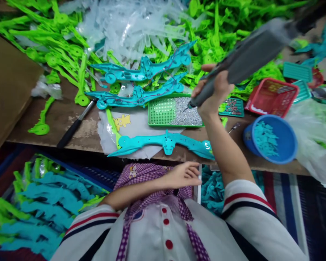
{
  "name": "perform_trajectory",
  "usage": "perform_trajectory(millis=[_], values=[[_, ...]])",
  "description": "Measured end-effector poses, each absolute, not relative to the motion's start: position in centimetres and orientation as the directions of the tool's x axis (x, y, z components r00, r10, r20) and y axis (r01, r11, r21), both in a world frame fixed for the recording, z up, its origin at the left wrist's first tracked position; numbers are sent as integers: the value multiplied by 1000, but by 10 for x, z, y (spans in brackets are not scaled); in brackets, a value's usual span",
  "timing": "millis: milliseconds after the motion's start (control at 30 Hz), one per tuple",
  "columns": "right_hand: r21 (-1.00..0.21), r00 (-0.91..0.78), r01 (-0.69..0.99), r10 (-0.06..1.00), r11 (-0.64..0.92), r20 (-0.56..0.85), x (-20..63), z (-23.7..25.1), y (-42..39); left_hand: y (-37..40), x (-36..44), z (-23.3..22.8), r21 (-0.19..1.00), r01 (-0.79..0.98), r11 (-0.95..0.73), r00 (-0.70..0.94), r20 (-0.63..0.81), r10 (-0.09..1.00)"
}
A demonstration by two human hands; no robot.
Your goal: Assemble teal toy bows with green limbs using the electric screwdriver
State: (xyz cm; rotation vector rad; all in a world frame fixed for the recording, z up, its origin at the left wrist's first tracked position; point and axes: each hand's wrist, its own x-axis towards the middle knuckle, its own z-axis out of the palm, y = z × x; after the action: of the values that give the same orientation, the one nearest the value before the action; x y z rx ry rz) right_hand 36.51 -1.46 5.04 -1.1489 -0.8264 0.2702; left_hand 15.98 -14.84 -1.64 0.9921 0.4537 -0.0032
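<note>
While both hands show in the head view, entries run as follows:
R hand: right hand (216, 92) clenched round grey electric screwdriver (244, 59), held raised above bench; tool slants up to the right, upper end blurred.
Driver tip: pointing down-left, at or just over right edge of green screw tray (163, 110); contact w/ screws can't be told.
Tray contents: silvery screws piled in right half, left half bare grid.
L hand: left hand (183, 174) slack, fingers loose, grasping nothing; resting at lap level below bench edge, just under teal toy part (165, 142).
Teal part: lies flat on grey cloth (133, 125) at front edge of bench, near side of tray.
Behind tray: two more teal shells (141, 81) w/ wires.
Bench rear: heap of green parts (59, 47) and clear plastic pieces (133, 25).
R side: blue bowl (288, 141) w/ small teal bits; red basket (271, 98) just behind it.
L side: black-handled tool (73, 127) on bench; cardboard box (8, 90).
Floor L: bin of teal and green parts (40, 206).
</note>
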Motion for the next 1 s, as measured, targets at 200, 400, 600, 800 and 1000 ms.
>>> perform_trajectory(millis=[200,400,600,800,1000], values=[[-894,749,189,529,406,399,371,72,-110,-213,270,-26,255,91,963,789,-608,87],[-923,780,166,526,348,339,370,51,-167,-208,295,-17,178,13,984,584,-800,137],[-903,767,165,524,396,370,376,35,-167,-212,296,-22,310,5,951,571,-782,252],[-908,734,148,572,392,367,381,26,-168,-215,295,-25,349,-7,937,585,-758,287],[-918,727,151,588,367,354,378,21,-171,-215,296,-27,336,-5,942,591,-758,274]])
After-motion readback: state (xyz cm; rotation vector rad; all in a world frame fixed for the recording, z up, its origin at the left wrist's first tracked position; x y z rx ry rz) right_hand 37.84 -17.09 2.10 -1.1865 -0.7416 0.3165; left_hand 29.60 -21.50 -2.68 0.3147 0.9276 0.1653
